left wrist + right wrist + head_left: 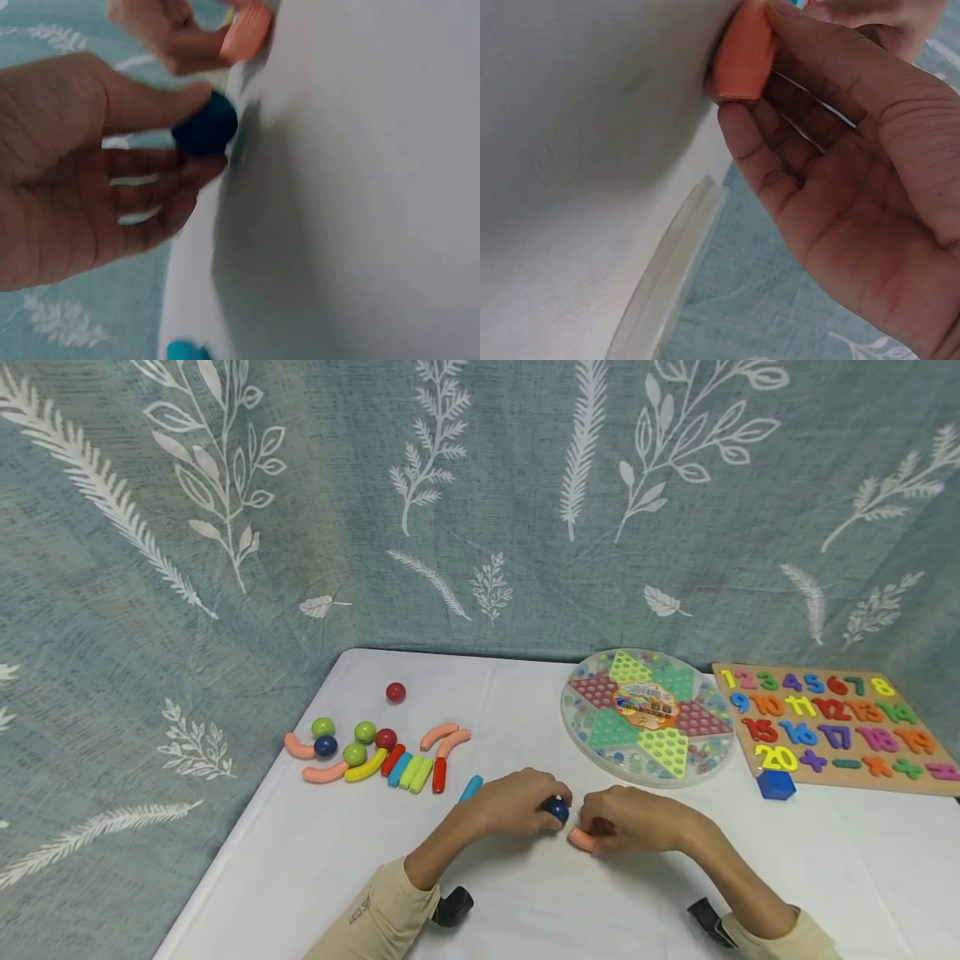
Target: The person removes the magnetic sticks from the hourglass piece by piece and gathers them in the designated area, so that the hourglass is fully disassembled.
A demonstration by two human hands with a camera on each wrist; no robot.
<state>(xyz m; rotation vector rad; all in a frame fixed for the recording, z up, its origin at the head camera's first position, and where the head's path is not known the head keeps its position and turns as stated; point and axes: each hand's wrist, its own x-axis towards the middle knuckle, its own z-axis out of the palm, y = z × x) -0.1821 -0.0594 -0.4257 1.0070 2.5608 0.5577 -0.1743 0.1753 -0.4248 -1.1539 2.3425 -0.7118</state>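
My left hand pinches a dark blue ball between thumb and fingers, close over the white table. In the left wrist view the blue ball shows at the fingertips. Just to the right, my right hand grips a curved orange-pink piece by one end. The right wrist view shows this orange piece between thumb and fingers, its flat end facing the camera. A light blue stick lies on the table behind the left wrist.
Left of the hands lie green balls, red balls, another blue ball, a yellow curved piece and several short coloured sticks. Behind my right hand are a round Chinese checkers board, a number puzzle board and a blue cube.
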